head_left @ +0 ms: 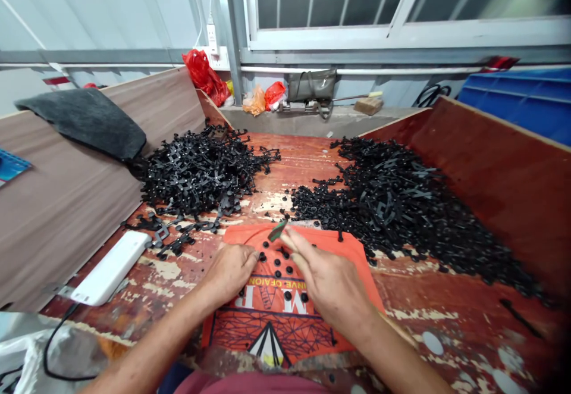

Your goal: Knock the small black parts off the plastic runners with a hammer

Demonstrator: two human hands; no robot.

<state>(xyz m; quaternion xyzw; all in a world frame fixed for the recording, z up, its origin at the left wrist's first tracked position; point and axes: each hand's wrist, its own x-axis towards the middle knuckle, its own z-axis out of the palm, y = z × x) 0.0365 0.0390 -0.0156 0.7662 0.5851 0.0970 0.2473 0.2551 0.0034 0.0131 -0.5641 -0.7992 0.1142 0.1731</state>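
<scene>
My left hand (229,272) rests knuckles-up on an orange printed cloth (276,316), its fingers curled under; what they hold is hidden. My right hand (328,287) lies beside it with the fingers stretched forward, pinching a small green-and-dark tool (277,231) at the fingertips. Several small black round parts (279,263) are scattered on the cloth between the hands. A heap of black cross-shaped plastic frames (198,171) lies to the far left. A larger heap of loose black plastic pieces (401,203) spreads to the right.
The worn red table (446,316) has raised wooden side boards (66,197). A white power bank (111,266) with a black cable lies at the left. A dark cloth (89,117) drapes over the left board. Red and orange bags (207,75) and a blue crate (521,99) stand behind.
</scene>
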